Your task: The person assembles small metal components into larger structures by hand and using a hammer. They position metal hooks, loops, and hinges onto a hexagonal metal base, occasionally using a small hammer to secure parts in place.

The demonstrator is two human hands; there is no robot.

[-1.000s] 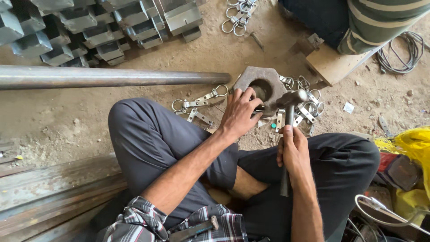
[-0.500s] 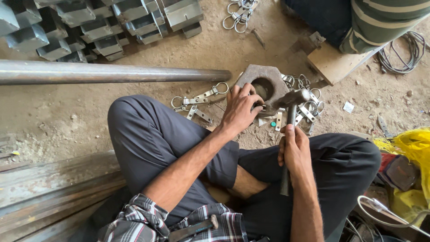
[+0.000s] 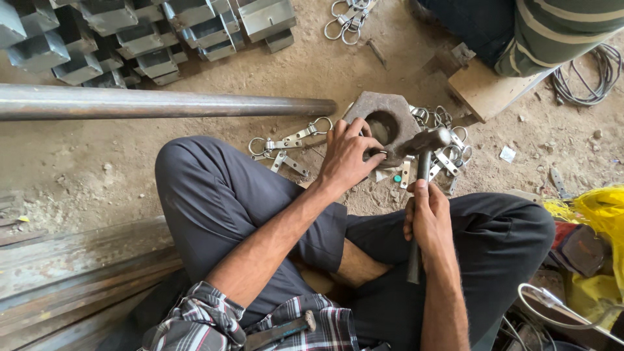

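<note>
A person sits cross-legged on a dusty workshop floor, seen from above. The left hand (image 3: 348,156) rests on the near edge of a thick metal block (image 3: 383,117) with a round hole through it, fingers curled and pinching a small metal piece against the block; the piece itself is too hidden to identify. The right hand (image 3: 426,218) is clenched around the middle of a hammer (image 3: 422,169), whose handle runs back toward the lap. The hammer head touches or sits just above the block's right edge, beside the left fingertips.

Compared with 1 second ago, the hammer head has come down from just right of the block onto its edge, while the left hand has stayed in place.

Around the block lie small metal ring clips (image 3: 289,140), some left of the hand and more in a pile at its right. A long steel pipe (image 3: 162,103) lies across the floor beyond the knee, with stacked metal boxes (image 3: 143,39) farther back.
</note>
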